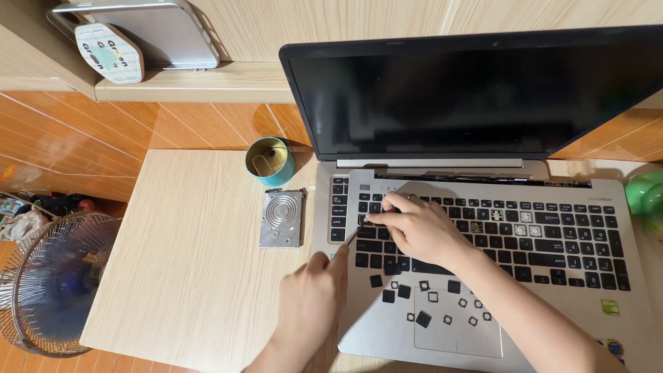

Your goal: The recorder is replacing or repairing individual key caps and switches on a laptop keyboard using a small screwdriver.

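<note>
I see my left hand gripping a thin tool that slants up-right toward the keyboard. My right hand, nearer, pinches what looks like a keycap at the tool's tip.

floor: orange wood planks | table: pale wood grain | wall: light wood panels with a low ledge | fan: wire-caged, standing at left | light: warm, even
</note>
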